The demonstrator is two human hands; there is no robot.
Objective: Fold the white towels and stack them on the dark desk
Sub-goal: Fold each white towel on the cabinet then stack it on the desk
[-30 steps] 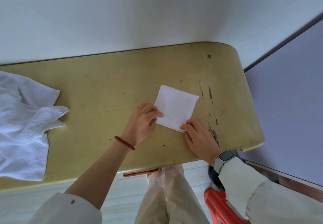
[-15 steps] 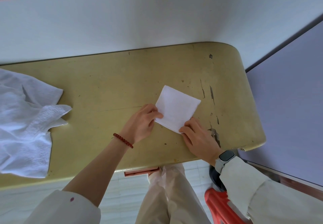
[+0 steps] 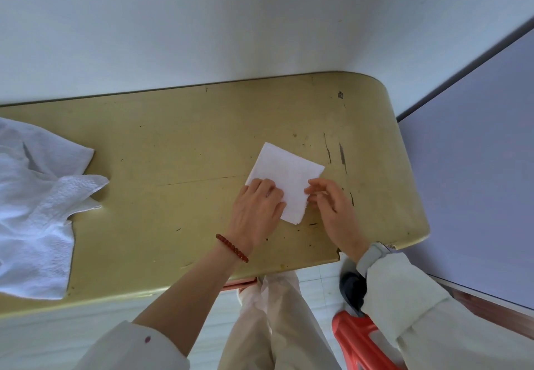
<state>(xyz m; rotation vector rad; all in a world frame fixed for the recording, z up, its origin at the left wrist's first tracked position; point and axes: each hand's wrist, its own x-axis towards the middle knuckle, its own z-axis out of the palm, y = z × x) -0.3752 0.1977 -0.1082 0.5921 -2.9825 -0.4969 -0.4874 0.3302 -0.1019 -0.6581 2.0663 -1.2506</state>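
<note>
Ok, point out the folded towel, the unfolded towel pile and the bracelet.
folded towel (image 3: 289,170): head view, on its bare upper face.
towel pile (image 3: 34,219): head view, on its crumpled middle.
bracelet (image 3: 232,248): head view, on the beads at the left wrist.

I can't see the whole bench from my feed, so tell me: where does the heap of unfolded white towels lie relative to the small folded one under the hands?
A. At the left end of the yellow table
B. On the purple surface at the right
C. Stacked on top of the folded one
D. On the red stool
A: the unfolded towels lie crumpled at the left end of the yellow table, well apart from the folded towel.
</note>
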